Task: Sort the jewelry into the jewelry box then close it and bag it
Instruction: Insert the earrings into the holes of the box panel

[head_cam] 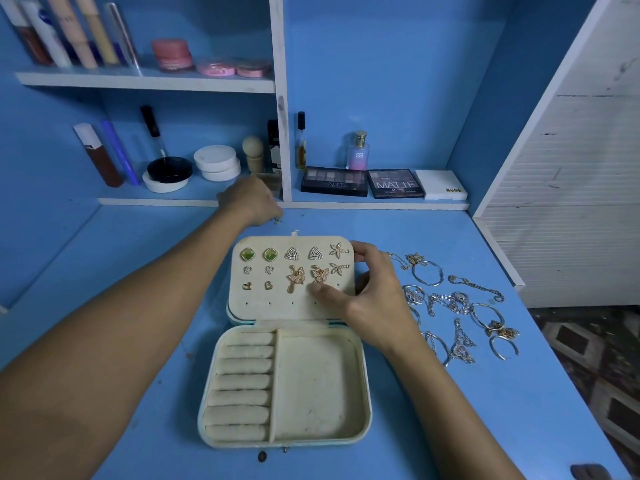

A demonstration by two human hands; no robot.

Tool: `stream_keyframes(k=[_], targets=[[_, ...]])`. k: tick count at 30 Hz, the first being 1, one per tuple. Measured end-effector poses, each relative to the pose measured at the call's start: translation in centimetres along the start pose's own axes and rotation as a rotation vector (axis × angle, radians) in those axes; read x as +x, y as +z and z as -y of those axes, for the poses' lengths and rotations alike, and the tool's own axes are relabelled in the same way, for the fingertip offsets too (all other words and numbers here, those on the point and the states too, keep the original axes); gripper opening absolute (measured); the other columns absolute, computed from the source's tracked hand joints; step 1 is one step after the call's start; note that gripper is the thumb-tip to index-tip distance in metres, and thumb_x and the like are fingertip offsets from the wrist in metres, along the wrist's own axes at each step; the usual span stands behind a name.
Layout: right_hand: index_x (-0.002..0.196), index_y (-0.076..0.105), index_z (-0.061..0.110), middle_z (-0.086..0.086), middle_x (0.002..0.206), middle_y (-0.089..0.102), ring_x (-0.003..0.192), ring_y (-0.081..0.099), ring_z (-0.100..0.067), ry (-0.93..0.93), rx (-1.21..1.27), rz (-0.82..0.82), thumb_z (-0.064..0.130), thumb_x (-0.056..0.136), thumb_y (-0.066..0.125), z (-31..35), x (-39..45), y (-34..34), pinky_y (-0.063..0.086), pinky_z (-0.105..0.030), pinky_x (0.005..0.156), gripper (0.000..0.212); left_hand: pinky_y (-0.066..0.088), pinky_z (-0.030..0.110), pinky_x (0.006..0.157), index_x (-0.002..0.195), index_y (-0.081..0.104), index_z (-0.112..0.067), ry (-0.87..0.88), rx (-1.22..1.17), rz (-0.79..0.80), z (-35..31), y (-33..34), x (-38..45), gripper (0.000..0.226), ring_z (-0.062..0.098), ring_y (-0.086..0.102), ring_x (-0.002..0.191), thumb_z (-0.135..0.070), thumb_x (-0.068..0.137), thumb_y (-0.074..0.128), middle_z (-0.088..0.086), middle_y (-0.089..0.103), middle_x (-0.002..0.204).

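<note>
The cream, rounded-square jewelry box (284, 386) lies wide open on the blue painted desk (450, 410), its lid panel (292, 296) laid back and studded with earrings: two green square studs, two triangular ones, starfish shapes, small hearts and two gold butterfly earrings (308, 276). The right hand (372, 299) grips the lid's right edge, fingers curled over the far corner and thumb pressing the panel just below the butterflies. The left hand (251, 200) reaches beyond the box toward the back of the desk, knuckles up and fingers curled down; a tiny green piece (277, 221) lies right at its fingertips, but whether it is pinched, I cannot tell. In the box's base, the padded ring rolls sit on the left and the open tray on the right.

To the right of the box, well within reach of the right hand, a loose scatter of silver and gold chains, bangles and rings (457, 303) spreads over the desk. Behind it all stands a blue alcove with white shelves (145, 81) holding cosmetics: tubes, pink compacts, white jars, a perfume bottle (358, 150) and dark eyeshadow palettes (363, 183). A white slatted panel closes off the right side.
</note>
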State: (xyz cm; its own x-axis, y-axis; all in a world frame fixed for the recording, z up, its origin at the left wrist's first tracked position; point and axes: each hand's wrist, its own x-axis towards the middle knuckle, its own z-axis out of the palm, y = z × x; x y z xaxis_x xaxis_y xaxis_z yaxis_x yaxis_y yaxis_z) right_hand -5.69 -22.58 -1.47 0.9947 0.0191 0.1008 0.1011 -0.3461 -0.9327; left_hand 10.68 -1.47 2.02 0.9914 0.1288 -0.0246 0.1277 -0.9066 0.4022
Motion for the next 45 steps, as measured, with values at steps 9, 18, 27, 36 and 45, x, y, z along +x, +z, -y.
stream_keyframes(k=[9, 18, 27, 36, 45], targets=[[0.113, 0.051, 0.05, 0.018, 0.116, 0.054, 0.096, 0.06, -0.013, -0.024, 0.041, -0.007, 0.05, 0.065, 0.083, 0.2, -0.3, 0.1, 0.056, -0.043, 0.084, 0.058, 0.053, 0.032, 0.074, 0.071, 0.063, -0.02, 0.021, -0.206, -0.131, 0.5, -1.4, -1.3, 0.015, 0.022, 0.063, 0.086, -0.025, 0.081, 0.072, 0.003, 0.07, 0.091], [0.114, 0.045, 0.053, 0.01, 0.091, 0.067, 0.078, 0.064, -0.011, -0.066, 0.019, 0.016, 0.04, 0.074, 0.085, 1.3, -1.1, -0.5, 0.055, -0.039, 0.077, 0.058, 0.039, 0.015, 0.038, 0.084, 0.069, -0.012, 0.065, -0.378, -0.172, 0.8, -3.8, -4.3, 0.012, 0.005, 0.053, 0.065, -0.021, 0.081, 0.076, -0.008, 0.063, 0.079], [0.119, 0.041, 0.045, 0.004, 0.089, 0.071, 0.081, 0.065, -0.018, -0.175, -0.054, -0.001, 0.041, 0.077, 0.083, 2.0, -2.4, -0.9, 0.053, -0.04, 0.071, 0.059, 0.047, 0.025, 0.057, 0.076, 0.071, -0.026, 0.079, -0.49, -0.141, 2.0, -5.4, -6.6, 0.01, 0.011, 0.054, 0.063, -0.016, 0.08, 0.073, -0.008, 0.065, 0.071], [0.097, 0.042, 0.039, 0.017, 0.087, 0.061, 0.078, 0.056, -0.001, -0.396, -0.181, -0.078, 0.031, 0.074, 0.087, 1.2, -3.9, -1.1, 0.042, -0.013, 0.065, 0.051, 0.044, 0.017, 0.05, 0.088, 0.074, -0.026, 0.198, -0.499, -0.086, 1.2, -5.6, -8.8, 0.008, 0.008, 0.056, 0.067, -0.022, 0.088, 0.068, -0.004, 0.068, 0.08], [0.091, 0.045, 0.024, 0.009, 0.076, 0.058, 0.069, 0.049, -0.004, -0.727, -0.372, -0.13, 0.031, 0.073, 0.076, -0.3, -4.0, -1.4, 0.038, -0.012, 0.062, 0.036, 0.049, 0.017, 0.079, 0.091, 0.072, -0.031, 0.356, -0.456, 0.032, 0.4, -5.2, -11.4, 0.009, 0.002, 0.064, 0.085, -0.024, 0.093, 0.067, -0.012, 0.072, 0.092]])
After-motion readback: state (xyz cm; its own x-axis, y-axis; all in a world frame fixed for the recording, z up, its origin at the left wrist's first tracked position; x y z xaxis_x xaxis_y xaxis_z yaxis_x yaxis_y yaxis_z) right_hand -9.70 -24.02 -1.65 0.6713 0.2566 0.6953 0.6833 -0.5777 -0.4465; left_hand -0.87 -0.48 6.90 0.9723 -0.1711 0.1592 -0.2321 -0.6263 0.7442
